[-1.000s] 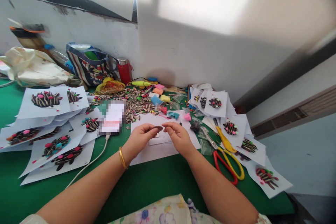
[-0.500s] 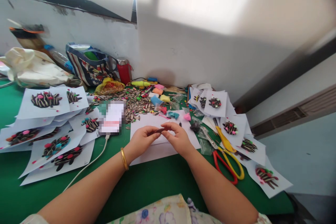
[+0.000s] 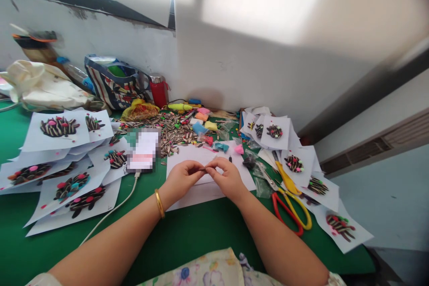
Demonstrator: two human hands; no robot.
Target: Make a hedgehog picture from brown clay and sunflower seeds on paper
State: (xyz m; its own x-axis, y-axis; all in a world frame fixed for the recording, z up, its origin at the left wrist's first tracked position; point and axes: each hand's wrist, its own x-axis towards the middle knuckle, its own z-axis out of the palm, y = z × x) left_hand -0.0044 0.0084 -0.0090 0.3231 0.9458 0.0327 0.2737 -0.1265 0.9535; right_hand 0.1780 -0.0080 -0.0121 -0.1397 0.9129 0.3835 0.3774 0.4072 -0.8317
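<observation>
Between the fingertips of both hands is a small dark brown piece of clay [image 3: 205,169], mostly hidden by the fingers. My left hand [image 3: 182,182] pinches it from the left, with a gold bangle on the wrist. From the other side my right hand [image 3: 228,180] pinches it between thumb and forefinger. Both hands are above white paper [image 3: 208,194] on the green table. Just beyond them lie soft lumps in pink [image 3: 239,149], teal [image 3: 221,146] and red [image 3: 208,140], and a black lump [image 3: 249,161] sits to the right.
Striped sunflower seeds [image 3: 172,129] are heaped behind the paper. Scissors [image 3: 291,208] with red and yellow handles lie at right. Sheets with seed-and-clay figures pile up at left [image 3: 33,140] and right [image 3: 330,201]. A phone [image 3: 144,149] with a cable, a red flask [image 3: 158,91] and bags stand about.
My right fingers have closed in towards the left fingertips, so less of the brown piece shows between them. The left hand is nearly still.
</observation>
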